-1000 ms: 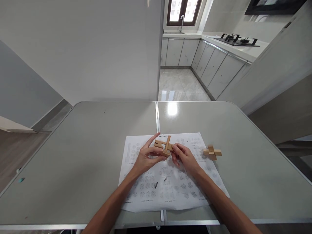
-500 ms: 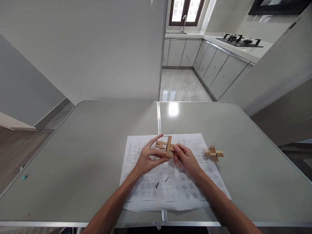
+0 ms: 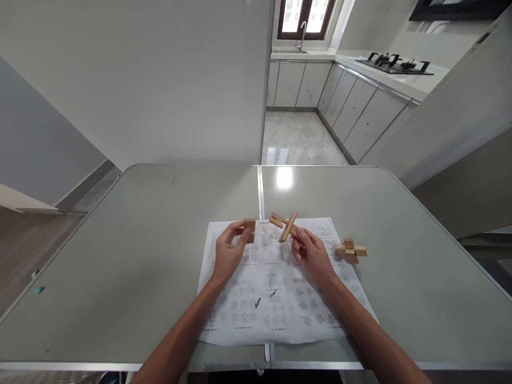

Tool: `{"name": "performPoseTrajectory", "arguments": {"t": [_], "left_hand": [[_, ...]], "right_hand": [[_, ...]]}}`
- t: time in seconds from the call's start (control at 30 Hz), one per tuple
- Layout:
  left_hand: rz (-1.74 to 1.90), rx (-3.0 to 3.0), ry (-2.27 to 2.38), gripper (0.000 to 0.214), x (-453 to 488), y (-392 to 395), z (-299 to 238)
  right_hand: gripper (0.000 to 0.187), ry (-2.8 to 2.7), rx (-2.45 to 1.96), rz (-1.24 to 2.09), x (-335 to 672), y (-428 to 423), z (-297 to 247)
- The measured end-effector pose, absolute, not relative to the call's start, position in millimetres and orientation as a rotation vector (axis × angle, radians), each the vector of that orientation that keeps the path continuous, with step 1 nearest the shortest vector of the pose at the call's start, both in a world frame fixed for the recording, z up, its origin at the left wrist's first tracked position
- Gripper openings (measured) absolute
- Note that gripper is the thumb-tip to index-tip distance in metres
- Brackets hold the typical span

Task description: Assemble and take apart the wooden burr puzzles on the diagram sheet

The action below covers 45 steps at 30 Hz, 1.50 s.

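Observation:
A short wooden puzzle piece (image 3: 249,223) stands pinched between the thumb and fingers of my left hand (image 3: 232,250), above the left part of the printed sheet. My right hand (image 3: 312,253) grips the end of two crossed wooden puzzle pieces (image 3: 287,228): a flat slotted one with a dark mark near its far end, and a bar lying across it. A gap separates the two hands. Under both lies the white sheet (image 3: 276,320), printed with rows of small diagrams. To the right, an assembled wooden cross-shaped puzzle (image 3: 351,250) rests by the sheet's edge.
The grey table (image 3: 120,266) has a metal seam down its middle and a metal-trimmed edge. Near its left edge lies a small teal object (image 3: 39,290). Beyond are a white wall (image 3: 160,80) and a kitchen with a stove (image 3: 394,63).
My left hand has moved left, away from the crossed pieces, with a short wooden puzzle piece in its grasp. My right hand has shifted slightly right, and the crossed pieces have tilted.

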<state>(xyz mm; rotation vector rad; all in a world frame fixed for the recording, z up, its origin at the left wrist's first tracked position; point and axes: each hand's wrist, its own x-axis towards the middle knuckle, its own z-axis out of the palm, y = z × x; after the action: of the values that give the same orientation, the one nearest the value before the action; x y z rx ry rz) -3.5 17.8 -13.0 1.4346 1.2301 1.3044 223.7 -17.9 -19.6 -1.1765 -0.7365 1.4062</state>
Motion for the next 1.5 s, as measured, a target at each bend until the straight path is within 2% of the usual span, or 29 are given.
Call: {"name": "performPoseTrajectory", "arguments": {"t": [0.13,0.37,0.77,1.5], "left_hand": [[1.238,1.541,1.468,0.034,-14.3,27.6,-18.9],[1.205,1.943,1.673,0.021,-28.7,36.7,-24.9],[0.964,2.028,1.959,0.029,-38.3,40.1,-25.5],[0.92,2.084,2.143,0.03,-46.2,43.8,-35.8]], "right_hand": [[0.049,-0.743,-1.189,1.41,223.8,-18.4,-21.4],[0.049,-0.748,-1.161,1.419,223.1,-19.1,-18.8],[0.051,-0.775,-1.094,1.464,223.7,-19.1,-26.4],[0.054,-0.901,-1.072,1.487,218.9,-21.7,-14.4]]}}
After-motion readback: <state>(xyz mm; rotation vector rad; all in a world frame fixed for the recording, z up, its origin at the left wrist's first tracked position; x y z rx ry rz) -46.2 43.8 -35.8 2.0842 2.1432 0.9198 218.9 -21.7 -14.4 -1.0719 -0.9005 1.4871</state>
